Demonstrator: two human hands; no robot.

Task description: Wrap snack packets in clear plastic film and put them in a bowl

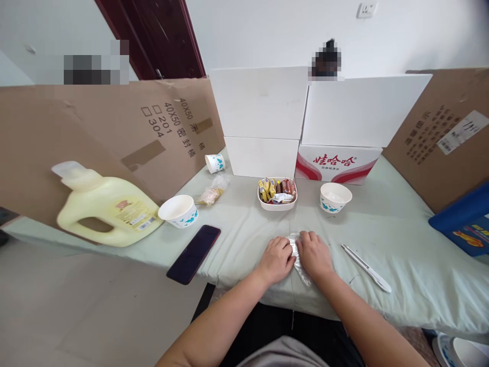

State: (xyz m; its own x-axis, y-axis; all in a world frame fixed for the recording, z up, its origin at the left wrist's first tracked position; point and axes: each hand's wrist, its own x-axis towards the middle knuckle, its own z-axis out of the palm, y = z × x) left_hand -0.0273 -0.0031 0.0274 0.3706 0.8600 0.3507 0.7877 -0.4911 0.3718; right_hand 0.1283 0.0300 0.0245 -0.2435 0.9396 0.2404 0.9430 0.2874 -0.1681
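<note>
Left fingers (289, 251): bent close, tips pressed on the clear plastic bag (302, 273).
Right fingers (305, 239): curled narrow, holding the same bag down.
Left hand (275, 260): at 9 o'clock of the bag.
Right hand (315, 255): at 3 o'clock, nearly touching the left.
Bag: flat on the pale green cloth (401, 239), between both hands, near the table's front edge.
Snack tray (277, 206): 12 o'clock.
Paper bowl (335, 197): 1 o'clock.
Pen (365, 267): 3 o'clock.
Phone (193, 253): 9 o'clock.
Yellow jug (107, 209): 10 o'clock, well apart.
</note>
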